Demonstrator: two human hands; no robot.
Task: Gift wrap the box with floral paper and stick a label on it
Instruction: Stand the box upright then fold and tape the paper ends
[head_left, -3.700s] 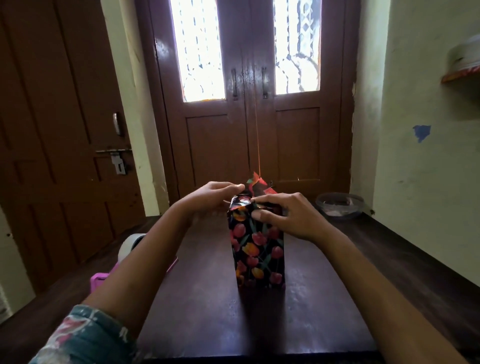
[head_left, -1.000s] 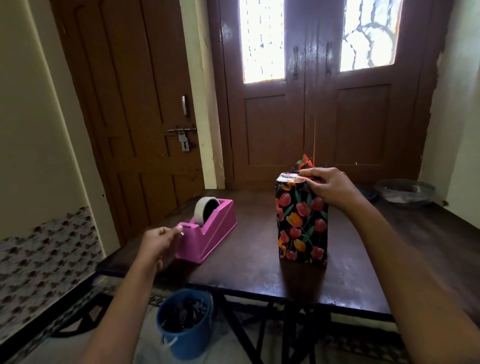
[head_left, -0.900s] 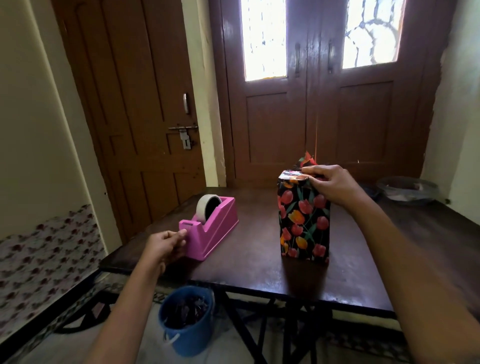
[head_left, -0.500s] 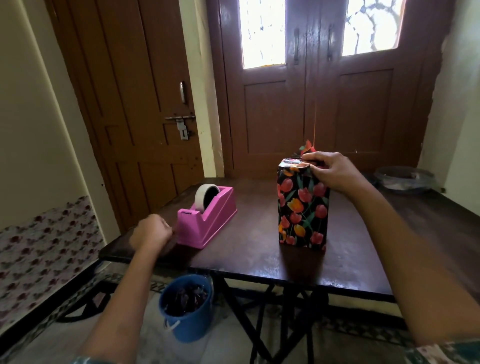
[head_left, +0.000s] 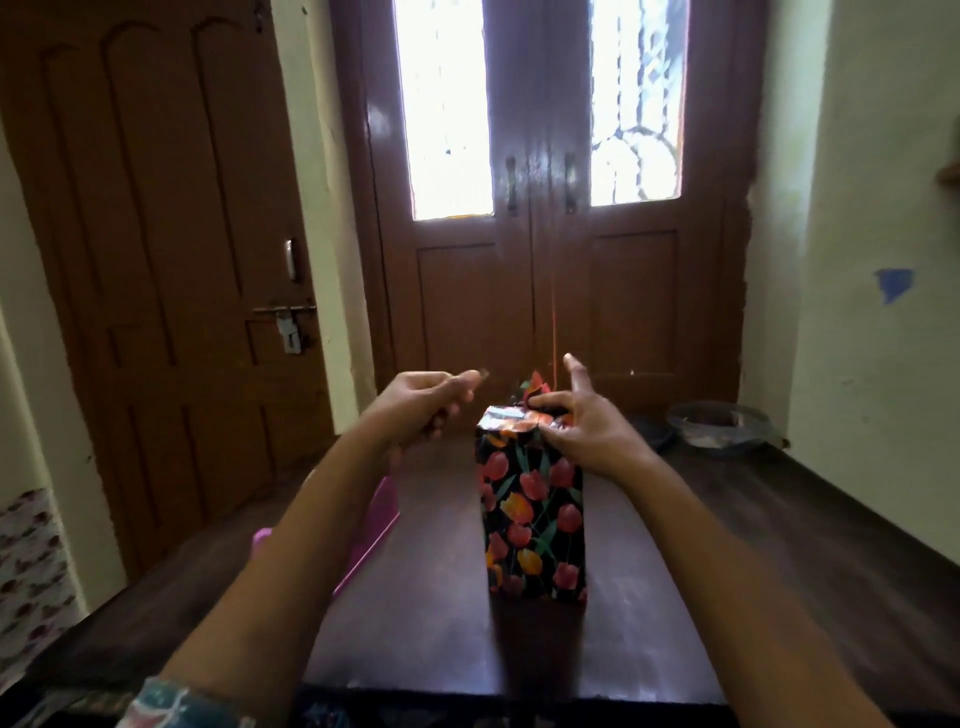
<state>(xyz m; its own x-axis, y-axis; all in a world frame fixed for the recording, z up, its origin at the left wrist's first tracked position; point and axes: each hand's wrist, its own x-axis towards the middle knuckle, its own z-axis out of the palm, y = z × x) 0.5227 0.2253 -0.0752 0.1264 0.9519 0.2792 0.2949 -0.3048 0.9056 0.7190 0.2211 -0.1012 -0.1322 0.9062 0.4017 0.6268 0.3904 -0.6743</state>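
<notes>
— Where does it all sit?
— The box (head_left: 532, 514) stands upright mid-table (head_left: 779, 571); my right hand (head_left: 587, 431) clamps its folded top, thumb on the flap, forefinger lifted; my left hand (head_left: 431, 402) pinches a small strip of tape (head_left: 484, 372), I judge.
— And to stick it well?
— Thumb down; tape across the seam, half on each side; rub flat before I let go.

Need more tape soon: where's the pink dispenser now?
Head view: the pink dispenser sits on the table, left of the wrapped box, mostly hidden behind the left forearm.
</notes>
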